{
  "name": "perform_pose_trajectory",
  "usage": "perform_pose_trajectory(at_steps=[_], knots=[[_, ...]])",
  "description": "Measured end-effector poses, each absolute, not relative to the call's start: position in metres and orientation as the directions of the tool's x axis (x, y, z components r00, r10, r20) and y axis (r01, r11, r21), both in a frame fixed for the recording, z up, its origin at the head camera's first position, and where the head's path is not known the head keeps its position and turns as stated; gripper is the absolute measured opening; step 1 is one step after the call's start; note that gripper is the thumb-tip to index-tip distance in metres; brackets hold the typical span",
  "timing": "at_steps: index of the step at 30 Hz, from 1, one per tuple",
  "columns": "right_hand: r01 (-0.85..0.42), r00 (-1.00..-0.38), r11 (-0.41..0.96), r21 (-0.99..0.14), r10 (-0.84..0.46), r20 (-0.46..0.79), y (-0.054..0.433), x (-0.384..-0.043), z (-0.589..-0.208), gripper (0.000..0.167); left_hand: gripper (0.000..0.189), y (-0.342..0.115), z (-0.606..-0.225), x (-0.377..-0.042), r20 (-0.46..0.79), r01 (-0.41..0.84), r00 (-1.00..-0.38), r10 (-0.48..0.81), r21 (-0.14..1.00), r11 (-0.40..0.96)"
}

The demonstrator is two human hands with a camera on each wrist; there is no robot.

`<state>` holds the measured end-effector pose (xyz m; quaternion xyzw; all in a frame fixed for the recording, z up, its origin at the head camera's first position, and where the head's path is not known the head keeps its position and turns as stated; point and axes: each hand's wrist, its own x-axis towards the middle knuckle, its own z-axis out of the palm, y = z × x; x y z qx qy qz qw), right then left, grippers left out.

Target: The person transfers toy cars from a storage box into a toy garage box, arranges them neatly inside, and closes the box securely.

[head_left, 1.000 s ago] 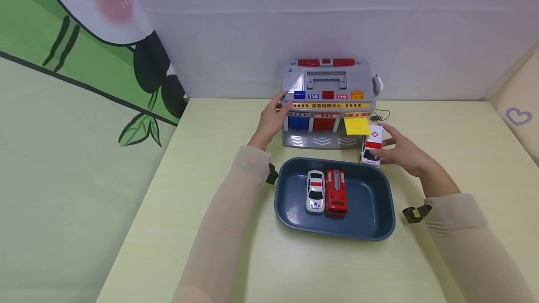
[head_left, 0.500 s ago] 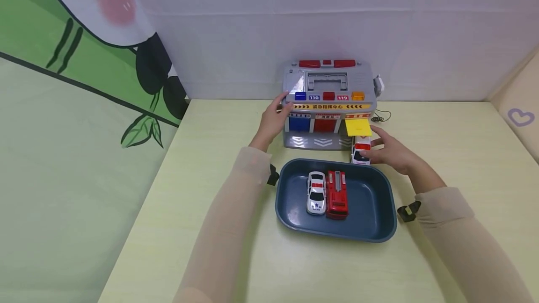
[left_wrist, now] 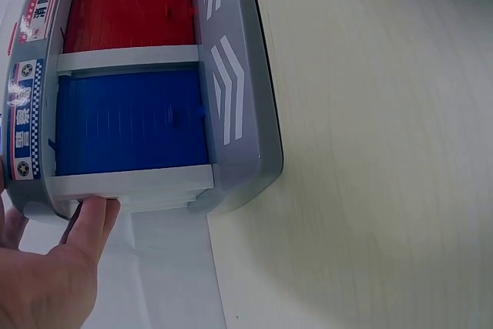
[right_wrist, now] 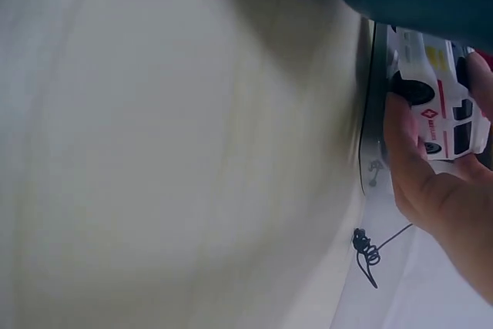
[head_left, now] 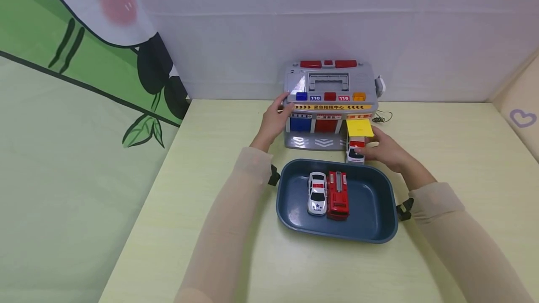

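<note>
Right hand [head_left: 385,153] has the little toy ambulance [head_left: 355,153] pinched between thumb and fingers, back end under the raised yellow door [head_left: 360,128] of the toy emergency station [head_left: 362,76], nose pointing at the person. Left hand [head_left: 273,125] just rests on the station's left side, fingers pretty relaxed. The police car [head_left: 317,195] and fire truck [head_left: 338,195] sit side by side in the blue tray [head_left: 375,205].

"110" [head_left: 315,98], seemingly "119" [head_left: 344,98], on playset [head_left: 330,105]
</note>
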<state>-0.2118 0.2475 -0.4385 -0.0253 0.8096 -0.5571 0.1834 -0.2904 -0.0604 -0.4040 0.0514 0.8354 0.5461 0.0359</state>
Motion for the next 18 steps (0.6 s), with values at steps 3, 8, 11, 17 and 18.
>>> perform_pose_trajectory(at_steps=[3,8,11,17,18], knots=[[0.155,-0.936,0.378,-0.913,-0.240,-0.258,0.246,-0.213,-0.441,0.084,0.052,-0.060,-0.404,-0.290,-0.003,0.047,-0.992,0.123,0.915,0.400],[0.158,-0.944,0.389,-0.907,-0.211,-0.255,0.243,-0.213,-0.444,0.081,0.052,-0.059,-0.402,-0.289,-0.007,0.043,-0.992,0.124,0.917,0.398],[0.166,-0.948,0.393,-0.904,-0.190,-0.256,0.241,-0.212,-0.444,0.080,0.052,-0.059,-0.402,-0.289,-0.007,0.043,-0.992,0.123,0.916,0.398],[0.221,-0.945,0.380,-0.898,-0.144,-0.294,0.236,-0.210,-0.442,0.078,0.052,-0.060,-0.402,-0.289,-0.010,0.040,-0.993,0.119,0.913,0.405],[0.236,-0.943,0.376,-0.896,-0.135,-0.305,0.236,-0.210,-0.441,0.078,0.052,-0.060,-0.402,-0.289,-0.010,0.040,-0.993,0.119,0.913,0.406]])
